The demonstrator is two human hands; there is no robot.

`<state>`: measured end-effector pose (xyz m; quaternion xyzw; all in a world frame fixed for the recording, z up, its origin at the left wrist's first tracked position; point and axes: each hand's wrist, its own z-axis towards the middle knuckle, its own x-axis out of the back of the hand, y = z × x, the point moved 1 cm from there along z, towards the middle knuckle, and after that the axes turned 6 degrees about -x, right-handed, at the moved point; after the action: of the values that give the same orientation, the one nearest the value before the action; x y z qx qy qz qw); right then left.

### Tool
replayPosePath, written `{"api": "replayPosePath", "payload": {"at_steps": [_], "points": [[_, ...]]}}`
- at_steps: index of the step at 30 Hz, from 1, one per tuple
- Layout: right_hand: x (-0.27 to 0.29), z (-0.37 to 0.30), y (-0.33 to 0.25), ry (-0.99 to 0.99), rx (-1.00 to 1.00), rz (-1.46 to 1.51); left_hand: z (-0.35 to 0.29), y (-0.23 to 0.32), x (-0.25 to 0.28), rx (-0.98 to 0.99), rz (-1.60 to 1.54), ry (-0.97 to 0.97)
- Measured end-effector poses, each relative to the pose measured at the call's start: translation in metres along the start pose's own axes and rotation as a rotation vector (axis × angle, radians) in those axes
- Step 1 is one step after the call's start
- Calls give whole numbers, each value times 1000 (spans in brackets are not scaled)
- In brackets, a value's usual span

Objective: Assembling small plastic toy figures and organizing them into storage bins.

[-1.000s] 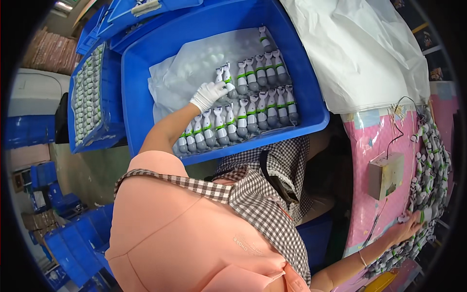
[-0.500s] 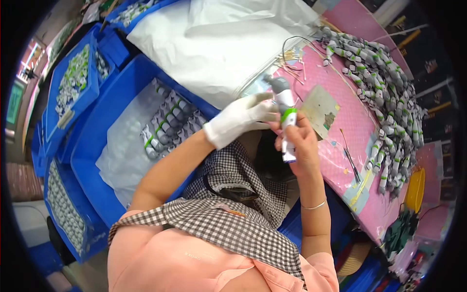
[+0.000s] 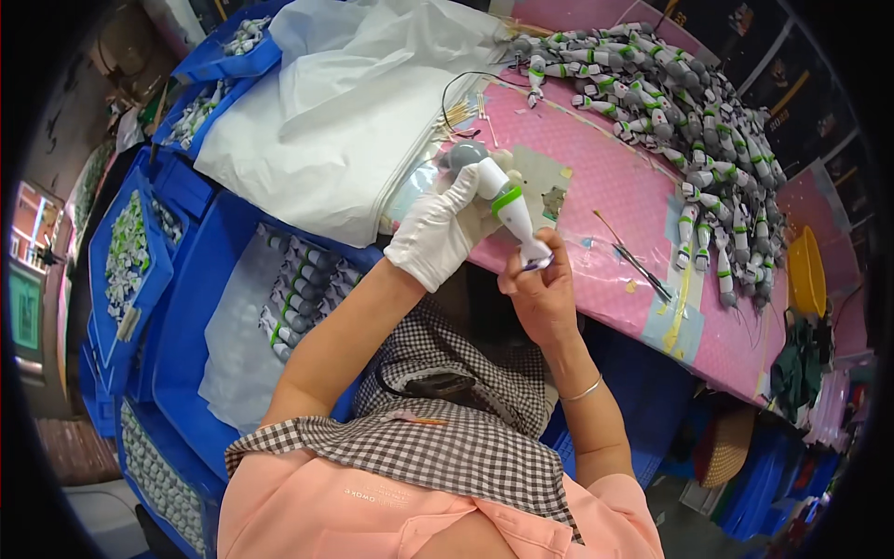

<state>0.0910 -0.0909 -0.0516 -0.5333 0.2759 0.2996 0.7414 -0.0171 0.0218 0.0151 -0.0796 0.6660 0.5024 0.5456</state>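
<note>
A white figurine-like piece (image 3: 512,207) with a round grey end and a green band is held between both hands over the near edge of the pink table. My left hand (image 3: 438,228), in a white glove, is closed around its upper part, just below the grey end. At the lower end, my bare right hand (image 3: 540,284) pinches the narrow foot-like tip, where a bit of dark blue shows. The piece tilts, grey end up and to the left. Part of its upper body is hidden by the gloved fingers.
Similar pieces (image 3: 708,121) pile up on the pink table (image 3: 596,270). Brushes (image 3: 643,270), a stained plate (image 3: 542,177) and thin sticks (image 3: 458,115) lie on it. A blue bin (image 3: 191,321) at left holds rows of pieces. White sheeting (image 3: 326,121) covers the far left. A yellow basket (image 3: 805,270) stands right.
The piece has turned so its grey end leans more to the left. My gloved hand now wraps its upper part, and my right hand has slid down to its lower tip.
</note>
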Motion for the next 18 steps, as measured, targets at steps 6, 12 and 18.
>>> {"api": "replayPosePath", "payload": {"at_steps": [6, 12, 18], "points": [[-2, -3, -42, 36, -1, -889, 6, -10, 12, 216, -147, -54], [18, 12, -78, 519, -279, -483, -11, -31, 2, 469, -70, -6], [22, 14, -73, 679, 21, -77, -35, -47, 13, 640, 79, 95]]}}
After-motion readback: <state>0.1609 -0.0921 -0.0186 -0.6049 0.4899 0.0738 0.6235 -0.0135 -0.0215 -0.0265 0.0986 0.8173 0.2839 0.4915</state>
